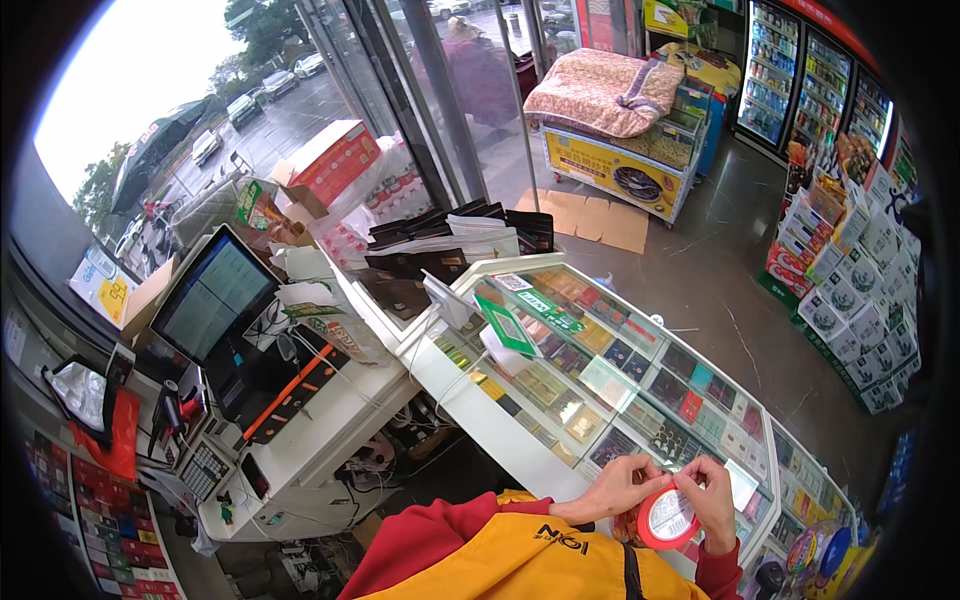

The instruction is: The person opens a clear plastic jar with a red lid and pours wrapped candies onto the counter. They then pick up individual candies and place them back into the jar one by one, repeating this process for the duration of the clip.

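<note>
A plastic jar [668, 520] with a red lid and a white round label is tilted close against my body, over the near edge of the glass counter [560, 470]. My left hand [622, 488] is closed, its fingertips pinching at the upper rim of the lid. From the other side my right hand [712, 502] curls round the jar's edge, thumb and fingers meeting the left fingertips. The jar's body is mostly hidden below the lid and behind my hands. Small flat packs lie in rows under the glass.
A green-and-white code stand [508, 326] rises from the counter. To the left, a monitor [215, 295], telephone [203, 470] and cables crowd a white desk. Colourful-lidded tubs [832, 550] sit at lower right. Stacked cartons [850, 290] and drink fridges [768, 75] stand beyond.
</note>
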A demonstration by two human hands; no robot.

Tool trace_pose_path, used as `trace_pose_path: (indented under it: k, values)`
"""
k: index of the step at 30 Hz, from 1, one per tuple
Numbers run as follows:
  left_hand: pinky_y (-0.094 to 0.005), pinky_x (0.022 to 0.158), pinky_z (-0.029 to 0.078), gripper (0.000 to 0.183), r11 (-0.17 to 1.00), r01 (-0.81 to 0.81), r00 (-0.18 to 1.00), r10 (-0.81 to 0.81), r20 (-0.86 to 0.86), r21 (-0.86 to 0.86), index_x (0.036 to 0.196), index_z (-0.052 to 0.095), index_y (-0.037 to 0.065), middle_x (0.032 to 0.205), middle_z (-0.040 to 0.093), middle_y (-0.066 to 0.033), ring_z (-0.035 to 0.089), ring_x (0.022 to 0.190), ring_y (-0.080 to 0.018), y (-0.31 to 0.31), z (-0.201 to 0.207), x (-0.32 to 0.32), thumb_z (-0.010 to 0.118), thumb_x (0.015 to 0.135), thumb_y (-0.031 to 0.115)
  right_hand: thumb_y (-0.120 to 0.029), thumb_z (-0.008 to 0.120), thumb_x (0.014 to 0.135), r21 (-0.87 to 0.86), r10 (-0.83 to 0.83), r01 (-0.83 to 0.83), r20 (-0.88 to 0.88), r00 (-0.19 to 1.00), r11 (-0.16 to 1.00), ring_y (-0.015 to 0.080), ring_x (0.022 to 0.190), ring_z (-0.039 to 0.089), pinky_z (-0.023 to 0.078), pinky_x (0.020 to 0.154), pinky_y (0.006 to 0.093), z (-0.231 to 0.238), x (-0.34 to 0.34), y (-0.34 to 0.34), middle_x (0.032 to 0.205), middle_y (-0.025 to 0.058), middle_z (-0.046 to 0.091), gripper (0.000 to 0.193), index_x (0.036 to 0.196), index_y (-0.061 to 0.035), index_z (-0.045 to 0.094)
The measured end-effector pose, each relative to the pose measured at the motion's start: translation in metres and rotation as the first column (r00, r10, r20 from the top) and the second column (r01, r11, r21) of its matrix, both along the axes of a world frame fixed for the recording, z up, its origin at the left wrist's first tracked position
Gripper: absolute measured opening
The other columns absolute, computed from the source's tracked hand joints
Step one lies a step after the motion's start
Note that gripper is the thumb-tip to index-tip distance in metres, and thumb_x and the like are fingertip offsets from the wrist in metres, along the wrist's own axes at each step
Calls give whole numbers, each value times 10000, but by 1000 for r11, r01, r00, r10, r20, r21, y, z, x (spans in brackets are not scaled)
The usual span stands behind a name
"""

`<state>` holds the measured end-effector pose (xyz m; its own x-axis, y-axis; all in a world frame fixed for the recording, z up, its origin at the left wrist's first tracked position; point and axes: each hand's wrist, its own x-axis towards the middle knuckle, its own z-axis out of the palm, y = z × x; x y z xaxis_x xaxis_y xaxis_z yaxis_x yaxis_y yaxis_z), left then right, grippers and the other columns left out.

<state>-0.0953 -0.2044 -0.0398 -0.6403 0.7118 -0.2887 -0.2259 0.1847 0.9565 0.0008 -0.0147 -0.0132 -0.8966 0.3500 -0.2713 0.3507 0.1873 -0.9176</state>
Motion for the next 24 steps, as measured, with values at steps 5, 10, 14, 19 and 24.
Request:
trace_pose_path:
  k: [5, 10, 14, 19, 24]
  values:
    - [-286, 612, 485, 331, 998, 19, 999, -17, -42, 54, 916, 664, 7, 762, 668, -38, 603, 690, -82, 2, -8, -2, 777, 981, 312, -106, 785, 890, -101, -2, 1, -6, 1000, 995, 43, 674, 511, 414, 639, 230, -4, -1, 2, 722, -34, 593, 160, 828, -15, 670]
    - [-280, 618, 491, 321, 992, -6, 995, 18, -96, 124, 935, 665, 2, 775, 671, -40, 596, 687, -85, 7, -12, -3, 771, 984, 301, -111, 750, 916, -100, -10, 5, -50, 999, 995, 61, 740, 510, 418, 697, 242, -15, 4, 5, 813, -15, 607, 165, 840, -7, 648]
    - [-314, 729, 518, 259, 995, 54, 992, -44, -121, 78, 1038, 675, 4, 954, 699, -60, 637, 816, -135, 5, -8, -1, 767, 972, 237, -93, 687, 959, 12, -27, 29, -183, 983, 999, 128, 922, 563, 452, 832, 283, -23, 15, 1, 1027, 50, 635, 146, 900, 33, 643]
    - [-577, 1189, 276, 686, 982, 179, 558, -53, -828, 58, 1463, 499, 22, 1503, 494, -159, 399, 1448, -353, 2, -5, 16, 717, 958, 431, -154, 527, 1102, 33, -85, 97, -254, 963, 995, 241, 1248, 576, 440, 1079, 361, -26, 42, -7, 1333, 146, 611, 279, 1213, 63, 662]
    - [-682, 1269, 49, 1135, 950, 300, 378, -204, -903, -89, 1638, 279, -17, 1688, 314, -214, 148, 1626, -402, 7, -4, 23, 656, 873, 732, -317, 354, 1186, -204, -220, 182, -180, 959, 962, 213, 1280, 593, 454, 1104, 350, -42, 58, -15, 1395, 136, 619, 478, 1434, 37, 557]
